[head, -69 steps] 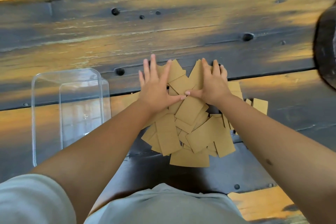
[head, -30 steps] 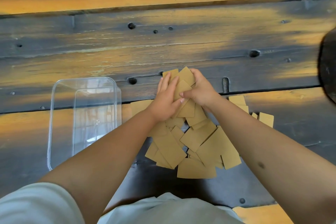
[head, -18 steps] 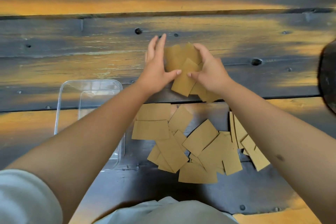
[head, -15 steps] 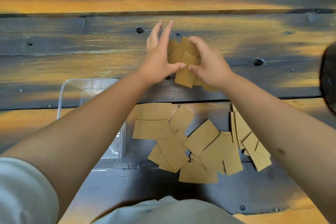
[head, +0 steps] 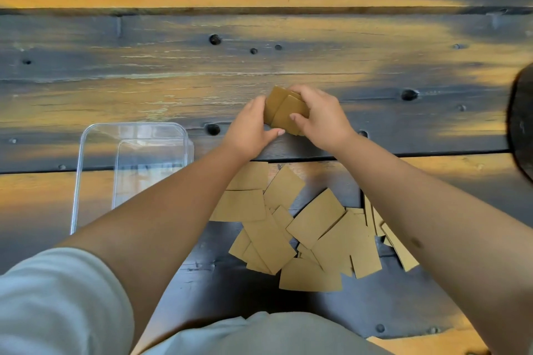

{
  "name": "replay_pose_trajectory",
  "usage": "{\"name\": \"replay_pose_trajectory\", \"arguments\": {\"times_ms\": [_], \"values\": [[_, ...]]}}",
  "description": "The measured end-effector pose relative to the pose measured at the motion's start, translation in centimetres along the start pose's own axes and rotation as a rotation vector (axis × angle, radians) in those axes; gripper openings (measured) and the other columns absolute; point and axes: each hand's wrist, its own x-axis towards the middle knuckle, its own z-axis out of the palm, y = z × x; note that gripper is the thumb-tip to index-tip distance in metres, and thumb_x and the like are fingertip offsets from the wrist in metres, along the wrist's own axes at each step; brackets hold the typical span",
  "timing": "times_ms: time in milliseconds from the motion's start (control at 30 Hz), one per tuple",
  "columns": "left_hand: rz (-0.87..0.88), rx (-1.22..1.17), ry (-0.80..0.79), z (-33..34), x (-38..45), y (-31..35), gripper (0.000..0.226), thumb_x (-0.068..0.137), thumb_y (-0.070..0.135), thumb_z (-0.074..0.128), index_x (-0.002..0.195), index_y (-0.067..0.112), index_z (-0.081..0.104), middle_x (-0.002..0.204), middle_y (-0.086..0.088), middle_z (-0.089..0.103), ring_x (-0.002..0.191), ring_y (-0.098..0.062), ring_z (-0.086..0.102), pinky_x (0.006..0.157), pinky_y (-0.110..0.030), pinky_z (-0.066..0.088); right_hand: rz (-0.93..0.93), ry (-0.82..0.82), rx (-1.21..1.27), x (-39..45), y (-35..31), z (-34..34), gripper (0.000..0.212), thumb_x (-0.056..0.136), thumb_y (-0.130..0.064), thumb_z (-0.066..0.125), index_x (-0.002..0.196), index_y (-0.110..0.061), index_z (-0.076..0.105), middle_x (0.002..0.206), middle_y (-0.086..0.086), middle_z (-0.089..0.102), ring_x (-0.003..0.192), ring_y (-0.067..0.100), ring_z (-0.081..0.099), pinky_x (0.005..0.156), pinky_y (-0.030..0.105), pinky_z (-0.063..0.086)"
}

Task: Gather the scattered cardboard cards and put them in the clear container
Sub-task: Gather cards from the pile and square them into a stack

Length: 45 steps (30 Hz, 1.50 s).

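Observation:
A bunch of brown cardboard cards (head: 284, 111) is squeezed between my two hands above the wooden table. My left hand (head: 249, 131) presses its left side, and my right hand (head: 320, 117) wraps its top and right side. Below my hands, several loose cards (head: 315, 217) lie scattered and overlapping on the table; some at the right are half hidden under my right forearm. The clear container (head: 131, 170) stands to the left of the cards, partly covered by my left forearm, and no cards show inside it.
The dark, worn wooden table (head: 173, 72) has plank gaps and bolt holes. A dark rounded object (head: 522, 121) cuts into the right edge of the view. My light shirt fills the bottom of the frame.
Both hands pressed down on the spread, scooped up a bunch of cards and lifted it away from me. They have now closed tighter on it and lowered it slightly.

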Motion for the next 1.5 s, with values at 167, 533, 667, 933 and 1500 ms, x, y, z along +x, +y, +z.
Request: {"name": "replay_pose_trajectory", "arguments": {"times_ms": [167, 533, 667, 933, 1500], "values": [[-0.001, 0.103, 0.036, 0.7, -0.2, 0.0, 0.039, 0.084, 0.038, 0.069, 0.105, 0.011, 0.050, 0.110, -0.007, 0.058, 0.114, -0.026, 0.048, 0.093, -0.043, 0.042, -0.059, -0.087, -0.105, 0.2, 0.7, 0.1, 0.051, 0.080, -0.007, 0.067, 0.127, -0.012, 0.050, 0.121, 0.010, 0.058, 0.111, 0.026, 0.052, 0.084, 0.023, 0.034], [-0.034, -0.022, -0.180, -1.6, 1.6, 0.3, 0.037, 0.079, 0.027, 0.076, 0.107, 0.008, 0.061, 0.101, -0.006, 0.063, 0.091, -0.021, 0.059, 0.081, -0.038, 0.049, 0.072, -0.137, -0.135, -1.3, 0.8, -0.5, 0.088, 0.080, -0.009, 0.069, 0.141, -0.038, 0.013, 0.077, 0.003, 0.059, 0.070, 0.023, 0.057, 0.059, 0.034, 0.040], [0.013, -0.042, -0.234, -1.8, 1.9, 1.0, 0.071, 0.075, 0.027, 0.080, 0.136, 0.025, 0.045, 0.124, 0.001, 0.054, 0.107, -0.014, 0.051, 0.088, -0.026, 0.039, 0.114, -0.145, -0.036, -1.4, 1.1, -0.1, 0.090, 0.080, -0.009, 0.069, 0.141, -0.041, 0.010, 0.073, 0.001, 0.057, 0.066, 0.018, 0.056, 0.057, 0.034, 0.041], [-0.021, -0.175, -0.275, -0.8, 0.6, 1.4, 0.010, 0.080, 0.012, 0.074, 0.087, 0.008, 0.067, 0.088, -0.010, 0.068, 0.087, -0.028, 0.062, 0.082, -0.043, 0.049, 0.046, -0.082, 0.143, -1.8, 0.2, 1.0, 0.058, 0.076, -0.005, 0.068, 0.126, -0.017, 0.042, 0.113, -0.004, 0.042, 0.105, 0.009, 0.044, 0.086, 0.014, 0.030], [0.101, -0.022, -0.161, 0.2, -0.9, 1.0, 0.012, 0.086, 0.012, 0.062, 0.098, 0.012, 0.067, 0.081, 0.000, 0.069, 0.075, -0.016, 0.063, 0.064, -0.029, 0.046, 0.617, 0.391, 0.075, -1.5, -5.4, 3.7, 0.036, 0.075, -0.062, 0.054, 0.062, -0.032, 0.038, 0.098, -0.012, 0.046, 0.113, 0.018, 0.038, 0.102, 0.051, 0.030]]}}
